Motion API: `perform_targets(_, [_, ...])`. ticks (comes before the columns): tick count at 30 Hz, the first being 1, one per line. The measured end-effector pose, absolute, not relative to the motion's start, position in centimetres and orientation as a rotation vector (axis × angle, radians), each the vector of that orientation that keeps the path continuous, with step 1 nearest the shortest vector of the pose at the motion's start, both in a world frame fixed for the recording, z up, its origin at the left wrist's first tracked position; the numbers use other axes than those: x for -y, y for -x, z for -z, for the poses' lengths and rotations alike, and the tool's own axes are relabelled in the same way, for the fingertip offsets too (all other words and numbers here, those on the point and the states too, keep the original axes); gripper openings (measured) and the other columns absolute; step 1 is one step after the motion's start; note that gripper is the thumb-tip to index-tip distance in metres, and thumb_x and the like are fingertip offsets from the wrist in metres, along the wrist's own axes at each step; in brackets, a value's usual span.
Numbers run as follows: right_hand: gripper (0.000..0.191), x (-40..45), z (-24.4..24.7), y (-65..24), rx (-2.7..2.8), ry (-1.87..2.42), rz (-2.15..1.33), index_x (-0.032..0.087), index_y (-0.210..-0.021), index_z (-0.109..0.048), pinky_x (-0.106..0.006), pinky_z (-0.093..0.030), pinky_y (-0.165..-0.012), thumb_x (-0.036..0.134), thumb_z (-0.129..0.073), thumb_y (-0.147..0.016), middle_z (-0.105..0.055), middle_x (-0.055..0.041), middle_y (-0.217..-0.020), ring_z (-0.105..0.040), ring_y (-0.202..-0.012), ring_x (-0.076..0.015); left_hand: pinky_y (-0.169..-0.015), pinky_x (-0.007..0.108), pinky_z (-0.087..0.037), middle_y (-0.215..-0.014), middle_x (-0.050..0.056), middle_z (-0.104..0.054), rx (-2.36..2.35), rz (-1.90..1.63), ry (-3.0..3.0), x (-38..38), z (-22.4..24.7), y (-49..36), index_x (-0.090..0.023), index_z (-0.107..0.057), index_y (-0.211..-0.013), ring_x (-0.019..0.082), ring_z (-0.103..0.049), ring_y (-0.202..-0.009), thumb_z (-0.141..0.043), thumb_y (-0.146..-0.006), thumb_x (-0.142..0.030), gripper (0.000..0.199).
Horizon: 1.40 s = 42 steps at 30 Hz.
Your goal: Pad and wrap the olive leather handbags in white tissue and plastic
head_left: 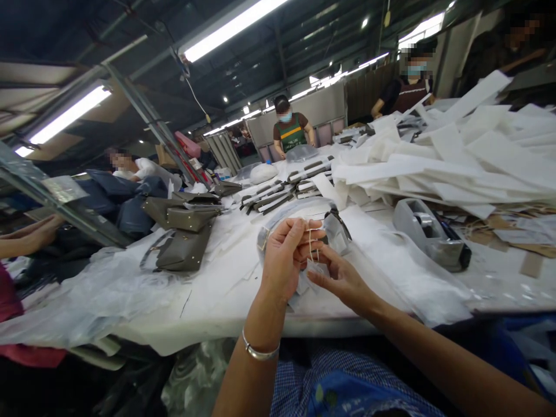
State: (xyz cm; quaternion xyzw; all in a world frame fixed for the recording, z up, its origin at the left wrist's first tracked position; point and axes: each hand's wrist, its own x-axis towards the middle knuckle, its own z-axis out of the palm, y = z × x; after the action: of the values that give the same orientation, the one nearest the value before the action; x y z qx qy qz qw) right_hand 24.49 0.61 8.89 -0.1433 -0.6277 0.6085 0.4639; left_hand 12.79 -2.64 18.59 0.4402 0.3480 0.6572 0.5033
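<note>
My left hand (pixel 283 255) is raised above the table edge with its fingers closed. A thin white string (pixel 310 240) is pinched in it and hangs in a loop across the fingers. My right hand (pixel 341 277) is closed just to the right and lower, its thumb and fingers on a small translucent piece (pixel 317 266) at the string's lower end. What that piece is, I cannot make out. Just behind both hands lies a bag (pixel 336 229) with a strap, partly covered by clear plastic and partly hidden by my fingers.
A grey tape dispenser (pixel 430 234) stands at the right, before a heap of white paper strips (pixel 434 168). Olive-grey bags (pixel 185 243) sit at the left beside crumpled clear plastic (pixel 108 289). Co-workers are across the table; another person's arm (pixel 32 236) reaches in at far left.
</note>
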Motion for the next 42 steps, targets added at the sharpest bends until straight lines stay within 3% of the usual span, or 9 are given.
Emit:
perform_targets(4, [0.041,-0.4,-8.8,-24.2,1.481,0.416,-1.521,0.023,-0.126,-0.059,-0.039,-0.056,-0.089,0.045,-0.063,-0.092,-0.073,-0.0068,-0.105,-0.07,-0.093,-0.0211,-0.057,0.017,-0.053,-0.101,0.005,-0.072,-0.866,-1.607,-1.052,3.3,-18.4,-12.2,-0.018,-0.06,-0.083,0.012,-0.069,-0.075,-0.07,-0.085,-0.046,0.03])
perform_targets(9, [0.035,-0.2,-7.4,-25.8,1.482,0.474,-1.531,0.021,-0.109,-0.068,-0.032,-0.057,-0.058,0.049,-0.064,-0.089,-0.073,-0.0044,-0.077,-0.064,-0.056,-0.0159,-0.073,0.019,-0.056,-0.091,0.002,-0.072,-0.886,-1.684,-1.092,5.4,-17.8,-10.0,-0.018,-0.065,-0.081,0.009,-0.069,-0.075,-0.068,-0.088,-0.04,0.024])
perform_targets(13, [0.037,-1.1,-6.8,-27.6,1.614,0.582,-1.64,0.019,-0.095,-0.071,-0.026,-0.045,-0.04,0.054,-0.063,-0.088,-0.071,-0.005,-0.067,-0.059,-0.045,-0.0139,-0.08,0.027,-0.059,-0.097,0.007,-0.075,-1.116,-1.425,-1.26,7.6,-16.9,-7.0,-0.018,-0.071,-0.1,0.017,-0.072,-0.086,-0.069,-0.088,-0.036,0.022])
perform_targets(16, [0.039,-2.7,-7.3,-27.8,1.752,0.745,-1.609,0.018,-0.097,-0.072,-0.024,-0.045,-0.041,0.055,-0.062,-0.088,-0.072,-0.0054,-0.07,-0.059,-0.047,-0.0133,-0.074,0.028,-0.058,-0.096,0.009,-0.076,-1.373,-1.375,-1.403,8.3,-16.7,-4.0,-0.018,-0.071,-0.109,0.019,-0.073,-0.085,-0.071,-0.086,-0.036,0.029])
perform_targets(20, [0.039,-5.0,-8.8,-26.2,1.892,0.779,-1.486,0.019,-0.097,-0.074,-0.027,-0.049,-0.05,0.056,-0.062,-0.088,-0.074,-0.0043,-0.076,-0.063,-0.052,-0.0149,-0.062,0.023,-0.052,-0.093,0.007,-0.076,-1.647,-1.641,-1.441,6.2,-16.3,0.0,-0.018,-0.073,-0.104,0.017,-0.071,-0.079,-0.07,-0.086,-0.041,0.029])
perform_targets(28, [0.035,-7.2,-12.5,-20.4,2.135,0.639,-1.221,0.021,-0.091,-0.075,-0.027,-0.048,-0.058,0.049,-0.055,-0.093,-0.075,-0.0007,-0.074,-0.063,-0.053,-0.0143,-0.087,0.03,-0.052,-0.102,0.009,-0.075,-1.307,-1.147,-1.537,-0.6,-15.1,2.4,-0.017,-0.076,-0.101,0.021,-0.068,-0.096,-0.083,-0.071,-0.037,0.037])
perform_targets(33, [0.038,-7.4,-13.6,-19.2,2.272,0.634,-1.072,0.019,-0.083,-0.074,-0.025,-0.049,-0.067,0.046,-0.049,-0.096,-0.076,-0.0008,-0.079,-0.069,-0.065,-0.0156,-0.078,0.033,-0.054,-0.087,0.01,-0.076,-1.202,-0.997,-1.499,-2.0,-14.8,1.8,-0.012,-0.077,-0.094,0.023,-0.07,-0.083,-0.091,-0.058,-0.035,0.045])
perform_targets(39, [0.032,-6.8,-12.4,-20.7,2.257,0.628,-1.184,0.02,-0.12,-0.063,-0.027,-0.051,-0.071,0.037,-0.055,-0.093,-0.076,0.0004,-0.081,-0.068,-0.064,-0.0151,-0.074,0.027,-0.052,-0.079,0.006,-0.073,-1.23,-1.194,-1.338,-0.4,-13.8,2.7,-0.012,-0.077,-0.092,0.018,-0.066,-0.076,-0.088,-0.064,-0.036,0.038])
perform_targets(42, [0.027,-5.6,-11.0,-21.7,2.224,0.606,-1.153,0.021,-0.117,-0.062,-0.027,-0.051,-0.074,0.031,-0.06,-0.092,-0.075,0.0007,-0.08,-0.07,-0.073,-0.0165,-0.082,0.027,-0.053,-0.074,0.0,-0.067,-1.2,-1.351,-1.209,1.8,-12.7,3.0,-0.015,-0.074,-0.099,0.012,-0.063,-0.072,-0.08,-0.076,-0.042,0.036])
